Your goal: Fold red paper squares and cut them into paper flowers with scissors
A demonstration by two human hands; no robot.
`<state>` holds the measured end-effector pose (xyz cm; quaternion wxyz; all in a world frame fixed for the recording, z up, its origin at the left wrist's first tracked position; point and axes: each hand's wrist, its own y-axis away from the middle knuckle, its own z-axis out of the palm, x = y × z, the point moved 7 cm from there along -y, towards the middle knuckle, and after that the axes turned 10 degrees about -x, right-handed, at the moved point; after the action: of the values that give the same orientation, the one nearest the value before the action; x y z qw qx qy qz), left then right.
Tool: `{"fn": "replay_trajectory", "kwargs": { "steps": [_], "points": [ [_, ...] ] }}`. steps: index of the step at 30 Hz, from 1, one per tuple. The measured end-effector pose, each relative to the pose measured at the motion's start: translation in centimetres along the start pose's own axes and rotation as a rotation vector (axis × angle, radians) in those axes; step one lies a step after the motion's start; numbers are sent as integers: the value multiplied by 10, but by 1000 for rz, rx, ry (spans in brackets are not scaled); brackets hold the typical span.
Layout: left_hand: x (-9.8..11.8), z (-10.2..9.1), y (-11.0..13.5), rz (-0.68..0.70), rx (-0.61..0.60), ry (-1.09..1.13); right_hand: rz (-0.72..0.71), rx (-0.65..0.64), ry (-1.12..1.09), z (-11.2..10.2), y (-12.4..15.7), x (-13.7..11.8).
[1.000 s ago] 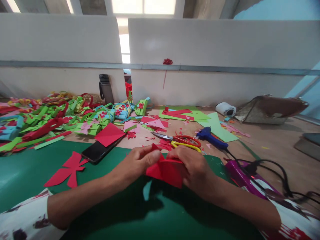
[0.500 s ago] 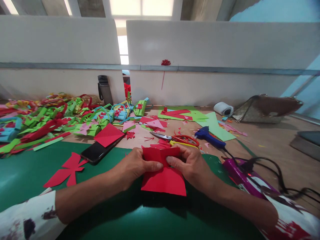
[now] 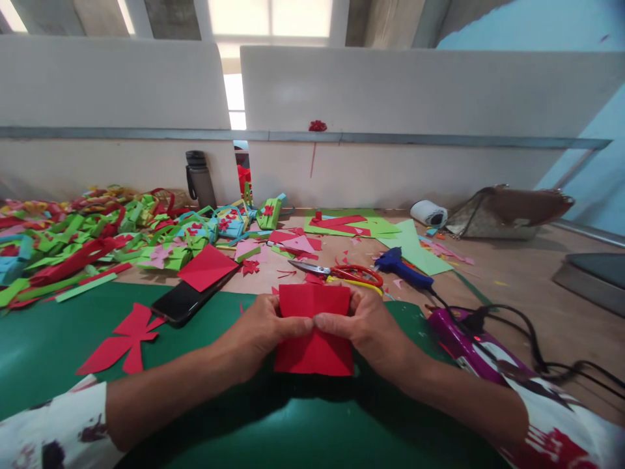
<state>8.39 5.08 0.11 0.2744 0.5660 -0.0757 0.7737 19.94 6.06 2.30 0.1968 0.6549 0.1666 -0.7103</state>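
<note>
Between my two hands is a sheet of red paper (image 3: 314,355), held up just above the green mat (image 3: 312,433). My left hand (image 3: 266,326) grips its left edge, thumb on the front face and fingers behind. On the right edge, my right hand (image 3: 368,326) has the same hold, and the two thumb tips nearly meet at the middle. A faint crease runs down the upper half of the paper. Left of my hands lies a cut red paper flower shape (image 3: 129,339). A square of red paper (image 3: 208,267) rests on a black phone (image 3: 180,303).
Beyond my hands lie red-handled scissors (image 3: 351,273) and a blue glue gun (image 3: 403,267). Its cord runs to a purple power strip (image 3: 454,335). Paper baskets and strips (image 3: 97,241) pile up at the left, near a grey bottle (image 3: 200,179). A handbag (image 3: 517,212) sits back right.
The red paper has been straightened between my hands; its lower part was skewed to the right before. My right thumb has come down slightly, closer to the left thumb. The view has shifted a little.
</note>
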Motion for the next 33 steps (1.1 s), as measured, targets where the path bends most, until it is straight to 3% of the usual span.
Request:
{"fn": "replay_trajectory", "kwargs": {
  "steps": [7,13,17,23,29,33],
  "points": [
    [-7,3,-2,9,-80,134,-26,-13,-24,0,-1,2],
    [-6,4,-2,28,-95,96,-33,3,26,-1,1,3],
    [-3,4,-2,32,-114,103,-71,49,72,-11,-3,-1],
    [-3,-7,-1,-6,-40,116,-153,195,153,-36,-13,-11],
    [-6,-7,-4,-15,-127,110,-151,188,207,-36,-13,-12],
    [-8,-8,-2,-33,-98,91,-156,191,250,-33,-11,-12]
  ]
}}
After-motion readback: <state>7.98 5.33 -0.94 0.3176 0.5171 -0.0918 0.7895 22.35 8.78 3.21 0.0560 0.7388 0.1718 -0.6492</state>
